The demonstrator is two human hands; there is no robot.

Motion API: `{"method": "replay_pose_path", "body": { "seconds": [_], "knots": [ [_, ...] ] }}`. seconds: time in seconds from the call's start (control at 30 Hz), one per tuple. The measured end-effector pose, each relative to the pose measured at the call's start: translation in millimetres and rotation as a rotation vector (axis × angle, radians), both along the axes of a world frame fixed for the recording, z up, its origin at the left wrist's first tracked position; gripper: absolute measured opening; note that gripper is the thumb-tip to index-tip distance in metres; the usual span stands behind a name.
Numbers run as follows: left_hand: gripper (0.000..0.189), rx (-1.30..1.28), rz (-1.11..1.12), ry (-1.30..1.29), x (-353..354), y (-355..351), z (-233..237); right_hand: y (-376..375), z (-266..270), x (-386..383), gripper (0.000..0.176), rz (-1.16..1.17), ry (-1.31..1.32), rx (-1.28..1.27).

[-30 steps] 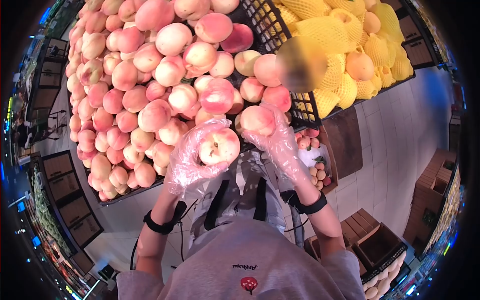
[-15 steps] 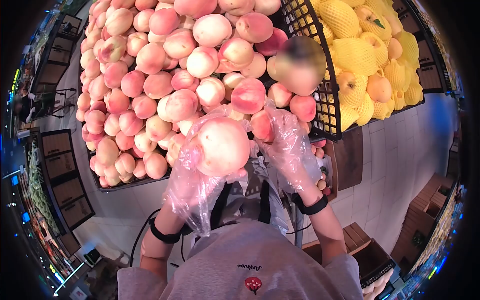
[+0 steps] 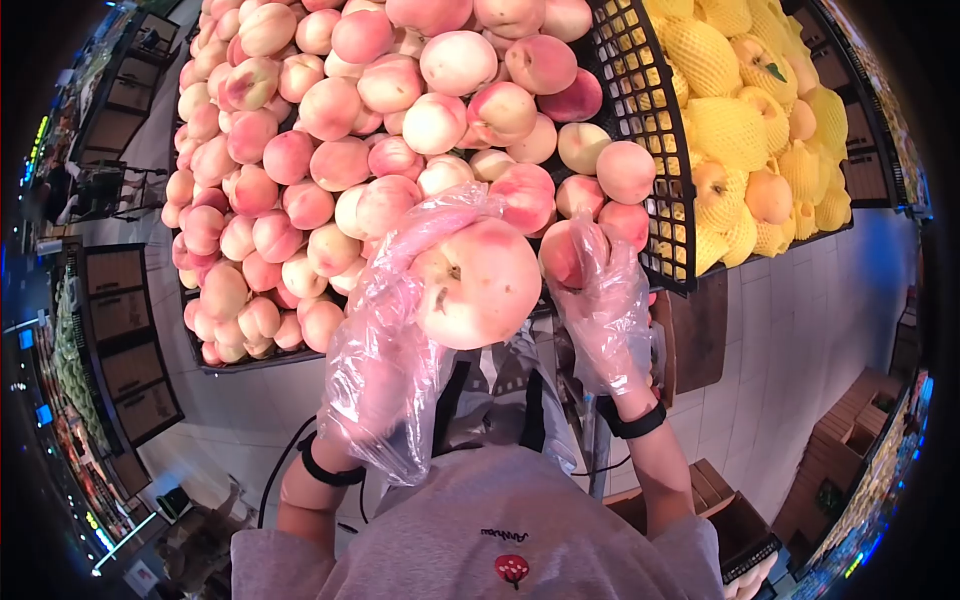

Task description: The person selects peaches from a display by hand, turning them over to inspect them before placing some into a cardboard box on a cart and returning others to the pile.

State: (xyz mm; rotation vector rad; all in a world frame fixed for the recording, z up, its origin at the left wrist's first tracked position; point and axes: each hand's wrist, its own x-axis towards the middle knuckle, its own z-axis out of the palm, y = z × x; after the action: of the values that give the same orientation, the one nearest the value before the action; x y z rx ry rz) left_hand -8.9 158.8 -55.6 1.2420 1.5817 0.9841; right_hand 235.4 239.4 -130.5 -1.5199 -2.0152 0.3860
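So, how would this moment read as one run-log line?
left hand: gloved, holding pale peach | right hand: gloved, holding redder peach | ahead: peach pile | right: black crate wall, yellow-netted fruit

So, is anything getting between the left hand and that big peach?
Only a clear plastic glove, worn on the left hand; nothing else visible sits between its fingers and the big peach.

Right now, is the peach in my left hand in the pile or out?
Out: the left hand holds the peach nearer the camera than the pile.
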Motion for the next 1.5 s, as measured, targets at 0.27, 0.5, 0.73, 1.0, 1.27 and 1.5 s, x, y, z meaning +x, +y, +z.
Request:
{"method": "replay_pose_path", "body": {
  "seconds": [0.27, 0.5, 0.73, 1.0, 1.27, 1.5],
  "knots": [
    [0.049, -0.14, 0.086, -0.353, 18, 18, 40, -12, -8, -17, 0.083, 0.183, 0.041, -0.077],
    [0.046, 0.036, -0.063, -0.005, -20, -11, -29, -8, -21, -14, 0.079, 0.245, -0.017, -0.097],
    [0.052, 0.0, -0.009, -0.24, -13, -2, -18, -8, -21, -13, 0.084, 0.263, -0.052, -0.089],
    [0.06, -0.086, 0.027, -0.456, 0, 16, 2, -11, 44, 16, 0.052, 0.071, 0.124, -0.107],
    [0.069, -0.191, -0.041, -0.579, 29, 33, 29, -9, 94, 7, 0.045, 0.201, 0.939, -0.38],
    [0.077, -0.256, -0.151, -0.518, 53, 45, 39, -13, 84, 2, 0.07, 0.271, 0.87, -0.504]
  ]
}}
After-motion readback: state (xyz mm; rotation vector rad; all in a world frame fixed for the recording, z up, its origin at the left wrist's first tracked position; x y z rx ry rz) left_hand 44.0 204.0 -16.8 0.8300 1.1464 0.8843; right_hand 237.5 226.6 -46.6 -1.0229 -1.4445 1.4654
